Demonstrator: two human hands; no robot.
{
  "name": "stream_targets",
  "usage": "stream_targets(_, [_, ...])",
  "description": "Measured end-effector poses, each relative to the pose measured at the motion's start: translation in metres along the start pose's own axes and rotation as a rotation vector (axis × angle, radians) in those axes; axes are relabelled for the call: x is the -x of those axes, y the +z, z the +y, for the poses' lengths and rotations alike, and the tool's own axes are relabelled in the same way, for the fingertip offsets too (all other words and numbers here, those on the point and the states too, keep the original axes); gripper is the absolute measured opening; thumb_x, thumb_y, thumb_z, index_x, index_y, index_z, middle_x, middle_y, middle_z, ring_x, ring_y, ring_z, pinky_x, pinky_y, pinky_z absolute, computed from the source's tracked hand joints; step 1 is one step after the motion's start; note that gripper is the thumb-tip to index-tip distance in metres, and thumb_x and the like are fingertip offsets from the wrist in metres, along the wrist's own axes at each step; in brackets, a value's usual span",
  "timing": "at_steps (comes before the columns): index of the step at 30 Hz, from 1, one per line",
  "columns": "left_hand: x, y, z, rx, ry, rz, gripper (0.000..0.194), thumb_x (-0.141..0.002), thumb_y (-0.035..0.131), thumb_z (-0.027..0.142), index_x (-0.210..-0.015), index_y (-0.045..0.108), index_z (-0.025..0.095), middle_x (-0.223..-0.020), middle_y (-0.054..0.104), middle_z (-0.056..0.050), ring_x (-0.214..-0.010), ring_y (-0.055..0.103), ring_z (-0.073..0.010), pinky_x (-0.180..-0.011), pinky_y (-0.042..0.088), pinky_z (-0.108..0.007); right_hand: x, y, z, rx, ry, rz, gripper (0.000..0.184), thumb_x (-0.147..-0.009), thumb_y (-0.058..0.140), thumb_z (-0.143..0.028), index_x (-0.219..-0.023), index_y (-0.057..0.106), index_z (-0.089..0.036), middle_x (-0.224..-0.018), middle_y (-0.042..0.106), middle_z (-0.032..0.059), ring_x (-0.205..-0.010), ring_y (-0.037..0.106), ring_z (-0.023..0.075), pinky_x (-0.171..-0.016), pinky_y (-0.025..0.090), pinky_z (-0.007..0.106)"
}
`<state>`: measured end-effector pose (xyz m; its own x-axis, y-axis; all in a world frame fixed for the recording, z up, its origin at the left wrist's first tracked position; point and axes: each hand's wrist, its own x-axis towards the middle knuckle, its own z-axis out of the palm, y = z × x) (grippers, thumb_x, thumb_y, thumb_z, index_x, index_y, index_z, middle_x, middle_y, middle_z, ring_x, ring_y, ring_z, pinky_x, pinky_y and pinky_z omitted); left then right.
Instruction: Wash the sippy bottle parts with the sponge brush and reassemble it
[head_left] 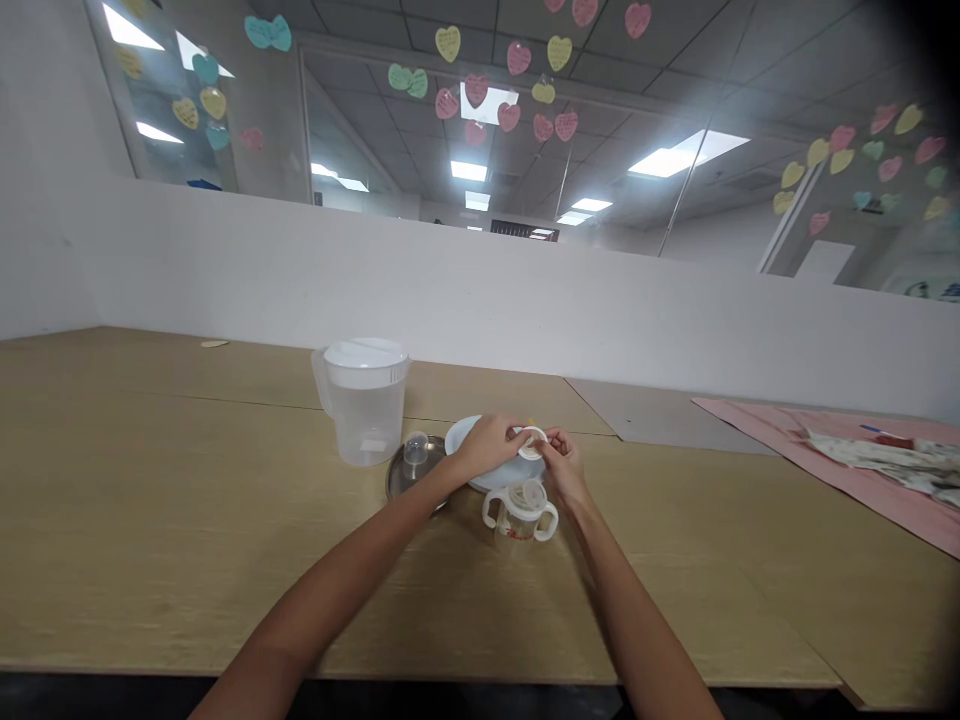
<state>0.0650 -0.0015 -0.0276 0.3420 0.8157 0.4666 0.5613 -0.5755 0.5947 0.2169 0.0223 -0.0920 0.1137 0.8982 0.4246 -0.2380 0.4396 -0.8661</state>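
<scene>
Over the white plate (459,432), my left hand (491,445) and my right hand (564,465) together pinch a white ring (532,443), its finer detail too small to make out. Both hands have closed fingers on its rim. Just below them stands a clear cup with two white handles (519,515), upright, with red print on its front. A round metal tray (401,478) lies left of the plate, holding a small clear dome-shaped piece (416,452). My left forearm hides part of the tray's right side.
A translucent pitcher with a white lid (366,400) stands behind the tray to the left. At the right a pink cloth (780,432) carries a patterned fabric (885,460). A grey sheet (660,418) lies by the white wall (465,300).
</scene>
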Motion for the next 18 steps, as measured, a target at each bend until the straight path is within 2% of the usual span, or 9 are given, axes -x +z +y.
stream_targets(3, [-0.001, 0.001, -0.003, 0.071, -0.011, 0.011, 0.034, -0.077, 0.049, 0.038, -0.095, 0.067, 0.014, -0.062, 0.067, -0.004, -0.055, 0.059, -0.0134, -0.055, 0.042, -0.021, 0.000, 0.000, -0.002, -0.034, 0.022, -0.057, 0.023, -0.055, 0.072, -0.030, -0.069, 0.058, -0.019, -0.062, 0.058, -0.0036, -0.056, 0.050, 0.0094, -0.054, 0.037, 0.021])
stream_targets(8, [-0.004, 0.006, -0.005, 0.390, -0.174, 0.031, 0.032, -0.075, 0.054, 0.032, -0.098, 0.064, 0.011, -0.069, 0.068, -0.006, -0.044, 0.057, -0.0110, -0.041, 0.041, -0.019, 0.000, 0.007, -0.016, -0.287, 0.083, -0.120, 0.025, -0.061, 0.064, -0.043, -0.071, 0.063, -0.020, -0.075, 0.064, 0.0016, -0.073, 0.057, 0.0171, -0.063, 0.044, 0.028])
stream_targets(13, [-0.007, 0.011, -0.006, 0.636, -0.204, 0.055, 0.031, -0.073, 0.059, 0.032, -0.094, 0.061, 0.010, -0.073, 0.067, -0.006, -0.049, 0.059, -0.0109, -0.045, 0.048, -0.021, 0.001, 0.011, -0.019, -0.236, 0.125, -0.198, 0.023, -0.066, 0.062, -0.038, -0.081, 0.065, -0.021, -0.088, 0.064, 0.0019, -0.081, 0.057, 0.0177, -0.061, 0.045, 0.027])
stream_targets(18, [-0.007, 0.012, -0.007, 0.835, -0.186, -0.117, 0.038, -0.077, 0.055, 0.036, -0.106, 0.054, 0.012, -0.071, 0.065, -0.004, -0.055, 0.062, -0.0135, -0.053, 0.053, -0.026, 0.002, 0.006, -0.017, -0.268, 0.175, -0.227, 0.025, -0.067, 0.064, -0.039, -0.083, 0.062, -0.019, -0.080, 0.062, 0.0010, -0.064, 0.053, 0.0117, -0.056, 0.043, 0.024])
